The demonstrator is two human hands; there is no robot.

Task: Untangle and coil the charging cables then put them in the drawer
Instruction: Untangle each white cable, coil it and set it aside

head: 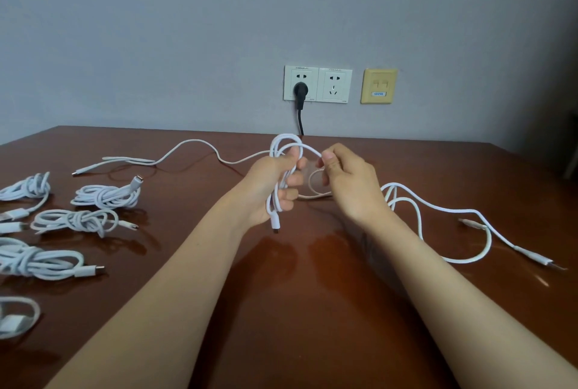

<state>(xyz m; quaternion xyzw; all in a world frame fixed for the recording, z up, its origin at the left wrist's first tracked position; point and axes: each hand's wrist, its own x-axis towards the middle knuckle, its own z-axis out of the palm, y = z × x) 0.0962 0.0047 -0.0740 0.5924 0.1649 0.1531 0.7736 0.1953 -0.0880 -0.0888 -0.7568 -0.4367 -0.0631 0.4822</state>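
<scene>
Firmly, the left hand (271, 183) grips a looped white cable (282, 140), the right hand (347, 183) pinching it.

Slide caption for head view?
Left hand grips a half-coiled cable that the right hand pinches; coiled cables lie nearby.

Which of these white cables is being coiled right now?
The cable looped in the left hand, pinched by the right hand; the bundles at left and the loose cable at right lie on the table.
</scene>
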